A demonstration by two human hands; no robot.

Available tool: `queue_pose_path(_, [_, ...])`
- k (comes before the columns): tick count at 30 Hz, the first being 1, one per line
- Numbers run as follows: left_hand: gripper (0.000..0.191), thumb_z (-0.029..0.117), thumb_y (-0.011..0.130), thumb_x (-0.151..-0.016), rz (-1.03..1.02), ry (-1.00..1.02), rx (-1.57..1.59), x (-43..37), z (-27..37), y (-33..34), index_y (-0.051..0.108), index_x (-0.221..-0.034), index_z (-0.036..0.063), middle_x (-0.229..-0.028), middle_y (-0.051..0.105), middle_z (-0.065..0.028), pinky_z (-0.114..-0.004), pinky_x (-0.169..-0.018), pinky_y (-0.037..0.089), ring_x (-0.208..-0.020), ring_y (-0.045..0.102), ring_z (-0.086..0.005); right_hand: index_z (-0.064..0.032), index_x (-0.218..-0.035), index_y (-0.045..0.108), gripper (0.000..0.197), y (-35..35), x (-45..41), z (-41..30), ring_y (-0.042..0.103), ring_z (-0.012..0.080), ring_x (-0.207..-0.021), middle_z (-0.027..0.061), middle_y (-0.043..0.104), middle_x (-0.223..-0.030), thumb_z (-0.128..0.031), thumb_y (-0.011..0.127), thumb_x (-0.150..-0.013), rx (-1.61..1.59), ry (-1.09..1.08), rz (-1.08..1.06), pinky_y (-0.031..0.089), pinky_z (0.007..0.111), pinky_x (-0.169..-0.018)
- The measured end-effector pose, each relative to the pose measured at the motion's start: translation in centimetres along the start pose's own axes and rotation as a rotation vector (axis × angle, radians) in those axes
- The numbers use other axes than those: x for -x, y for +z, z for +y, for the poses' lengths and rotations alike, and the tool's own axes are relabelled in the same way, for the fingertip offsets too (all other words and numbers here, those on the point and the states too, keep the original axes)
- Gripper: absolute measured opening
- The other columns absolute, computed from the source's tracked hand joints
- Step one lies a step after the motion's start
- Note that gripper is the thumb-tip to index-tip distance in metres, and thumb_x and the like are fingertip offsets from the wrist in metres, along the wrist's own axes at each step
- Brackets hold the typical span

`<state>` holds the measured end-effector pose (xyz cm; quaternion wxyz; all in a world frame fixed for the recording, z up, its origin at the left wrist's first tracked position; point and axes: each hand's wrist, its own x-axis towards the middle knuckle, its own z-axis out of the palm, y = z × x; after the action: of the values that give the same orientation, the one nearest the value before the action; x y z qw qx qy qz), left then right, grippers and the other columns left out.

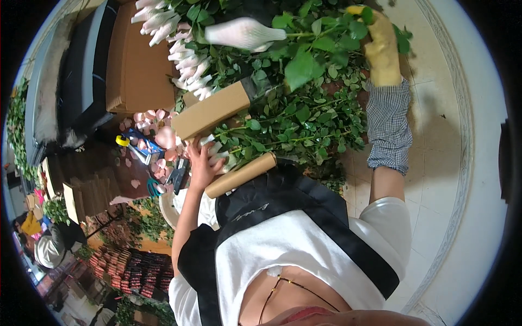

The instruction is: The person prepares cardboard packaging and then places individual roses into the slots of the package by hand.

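Observation:
My right hand (381,49), in a yellow glove with a checked sleeve cuff, grips the leafy stem of a rose (312,34) at the top right. The rose's head, in a white foam net sleeve (246,33), points left and is blurred. My bare left hand (202,163) rests with spread fingers on several net-sleeved rose heads (220,157). These lie between a folded cardboard piece (212,110) and a brown cardboard roll (241,174). Their green stems (285,140) stretch to the right.
More net-sleeved roses (189,61) lie beyond the cardboard. Pink petals (165,136), a black stapler (178,175), teal-handled scissors (153,187) and a yellow-capped tool (122,140) lie left. A large cardboard box (138,61) stands far left. Behind, a person (51,248) is near bundled flowers (130,271).

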<state>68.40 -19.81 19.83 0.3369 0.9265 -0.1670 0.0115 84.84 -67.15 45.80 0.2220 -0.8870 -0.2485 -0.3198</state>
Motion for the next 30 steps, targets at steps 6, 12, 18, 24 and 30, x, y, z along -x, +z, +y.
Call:
queue_pose_path(6, [0.064, 0.028, 0.084, -0.070, -0.015, 0.054, -0.050, -1.0, 0.1, 0.4, 0.058, -0.126, 0.0113, -0.141, 0.042, -0.0219, -0.053, -0.108, 0.033, -0.126, 0.041, -0.0433, -0.0012, -0.107, 0.063, 0.020, -3.2, 5.6, 13.4, 0.063, 0.0372, -0.075, 0.0189, 0.066, -0.087, -0.014, 0.058, -0.093, 0.644, 0.482, 0.312, 0.052, 0.045, -0.071])
queue_pose_path(12, [0.063, 0.019, 0.085, -0.070, 0.029, 0.055, -0.057, -0.4, 0.0, 0.3, 0.058, -0.126, 0.0098, -0.142, 0.042, -0.0219, -0.051, -0.107, 0.037, -0.131, 0.041, -0.0432, -0.0089, -0.117, 0.064, 0.034, 3.5, 5.5, 0.1, 0.067, 0.0324, -0.094, 0.0152, 0.069, -0.103, -0.010, 0.069, -0.084, 0.301, 0.461, 0.091, 0.053, 0.040, -0.082])
queue_pose_path(18, [0.067, 0.020, 0.084, -0.072, -0.007, 0.018, 0.076, -0.5, 0.1, 0.2, 0.056, -0.131, 0.0088, -0.147, 0.036, -0.0261, -0.049, -0.107, 0.039, -0.129, 0.042, -0.0462, -0.0131, -0.115, 0.066, 0.033, 9.5, 10.7, -16.1, 0.067, 0.0351, -0.092, 0.0149, 0.069, -0.103, -0.016, 0.072, -0.083, -0.165, 0.718, -0.137, 0.055, 0.042, -0.078])
queue_pose_path(24, [0.056, 0.030, 0.083, -0.072, 0.052, 0.052, -0.020, 0.1, -0.7, 0.6, 0.064, -0.119, 0.0050, -0.117, 0.057, -0.0200, -0.049, -0.100, 0.041, -0.110, 0.051, -0.0401, -0.0069, -0.096, 0.058, 0.030, 21.3, 18.2, -15.9, 0.067, 0.0400, -0.080, 0.0202, 0.069, -0.089, -0.036, 0.052, -0.096, 0.319, 0.804, -0.660, 0.054, 0.051, -0.070])
queue_pose_path(30, [0.057, 0.027, 0.084, -0.069, 0.091, 0.024, 0.034, -0.1, -0.6, 0.5, 0.064, -0.117, 0.0041, -0.106, 0.056, -0.0168, -0.048, -0.095, 0.041, -0.104, 0.052, -0.0376, -0.0082, -0.108, 0.058, 0.031, 19.9, 15.3, -16.0, 0.071, 0.0350, -0.081, 0.0154, 0.072, -0.091, -0.036, 0.049, -0.098, 0.499, 0.795, -0.751, 0.057, 0.048, -0.069])
